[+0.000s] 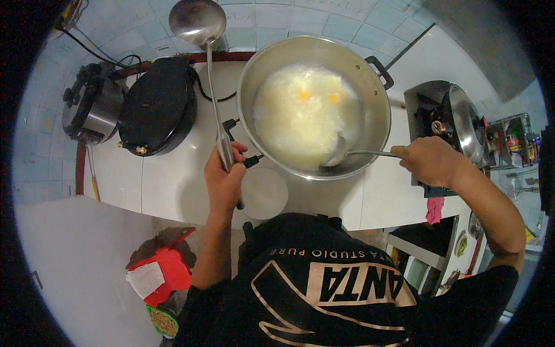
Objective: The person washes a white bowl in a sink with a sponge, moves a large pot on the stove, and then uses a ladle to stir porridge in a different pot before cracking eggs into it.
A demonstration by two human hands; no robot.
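My left hand (222, 180) grips the handle of a large metal ladle (197, 21), its bowl raised in front of the tiled wall. My right hand (433, 161) holds the metal handle of a second ladle or spoon (373, 153). That utensil's head is partly sunk in pale, cloudy liquid (299, 117) near the front right inner wall of a wide metal pot (269, 60). Two orange-yellow spots show in the liquid; whether they are food or reflections is unclear. A round white plate or lid (265, 194) lies beside my left wrist, in front of the pot.
A black round electric griddle (158, 108) and a metal-sided cooker (99, 110) stand left on the white counter (169, 186). At right, a lidded pan (466, 121) sits on a stove. A red dustpan-like item (173, 269) is below the counter.
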